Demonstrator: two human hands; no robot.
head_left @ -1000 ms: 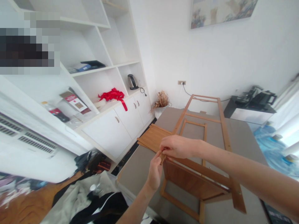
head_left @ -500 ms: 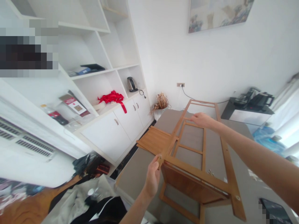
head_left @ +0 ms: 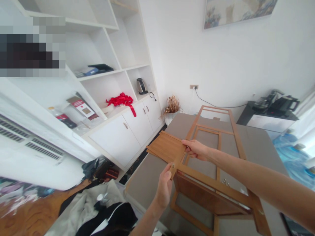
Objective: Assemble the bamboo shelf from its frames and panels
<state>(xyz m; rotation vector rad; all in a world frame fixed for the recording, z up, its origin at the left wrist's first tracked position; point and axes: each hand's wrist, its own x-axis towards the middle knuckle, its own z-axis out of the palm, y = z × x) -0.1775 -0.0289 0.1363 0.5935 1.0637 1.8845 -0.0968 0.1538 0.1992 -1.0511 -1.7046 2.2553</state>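
Observation:
A wooden frame (head_left: 233,131) of thin slats lies on a grey table (head_left: 256,147), with a brown panel fixed under its near end. My left hand (head_left: 164,186) pinches the frame's near left corner, where a small metal fastener shows. My right hand (head_left: 197,149) is closed round the frame's left rail, a little farther up, beside a stack of wooden boards (head_left: 166,149) that juts over the table's left edge.
White cabinets (head_left: 123,134) and shelves line the left wall, with a kettle (head_left: 140,86) and red ribbon (head_left: 120,99) on the counter. Clothes (head_left: 98,209) lie on the floor at lower left. A black stand with appliances (head_left: 270,105) sits at the back right.
My right hand left the near corner, reached to the frame's far end, then came back to grip the left rail. My left hand stayed on the corner.

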